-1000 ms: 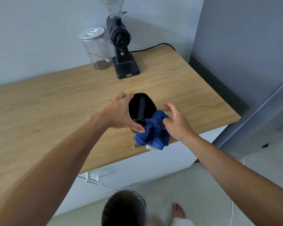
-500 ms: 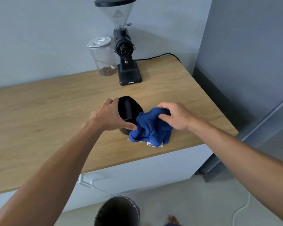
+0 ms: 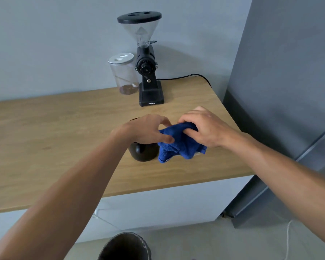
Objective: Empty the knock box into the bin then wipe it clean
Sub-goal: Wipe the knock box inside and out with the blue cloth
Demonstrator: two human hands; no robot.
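A wooden table (image 3: 64, 128) stands against a pale grey-blue wall (image 3: 54, 44); right of the table rises a tall grey cabinet (image 3: 289, 72); below the table, white fronts (image 3: 167, 207); beneath those, a light floor (image 3: 204, 243).

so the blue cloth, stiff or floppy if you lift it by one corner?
Probably floppy: the blue cloth bunches in folds under the right hand and droops to the counter. It looks like thick terry, so likely light and not slippery. It would probably drag rather than slide cleanly when pushed.
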